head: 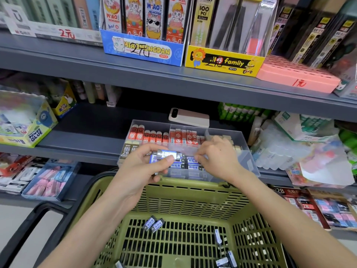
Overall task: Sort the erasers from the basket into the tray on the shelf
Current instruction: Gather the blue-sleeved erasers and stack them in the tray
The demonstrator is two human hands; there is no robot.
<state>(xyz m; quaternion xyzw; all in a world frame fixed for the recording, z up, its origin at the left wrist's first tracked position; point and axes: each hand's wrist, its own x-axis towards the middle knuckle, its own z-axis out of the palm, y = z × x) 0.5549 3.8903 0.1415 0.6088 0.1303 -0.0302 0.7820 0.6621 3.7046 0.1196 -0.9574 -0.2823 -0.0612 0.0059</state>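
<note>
- Nearest me is the green basket [173, 200], with a few loose erasers [153, 225] scattered on its slotted floor.
- My left grip [143, 167] is curled round a blue-sleeved eraser [169, 154], thumb across its front, holding it just above the front row of the clear tray [249, 163] on the shelf [87, 136].
- My right grip [218, 157] hovers over the same blue row with its fingers bent. I cannot tell whether it has hold of anything.
- I judge these erasers light, firm and slightly rubbery, with a slick paper sleeve that could slide off.
- Best to pinch across the long sides at the middle and slot each one in beside its matching sleeves.
</note>
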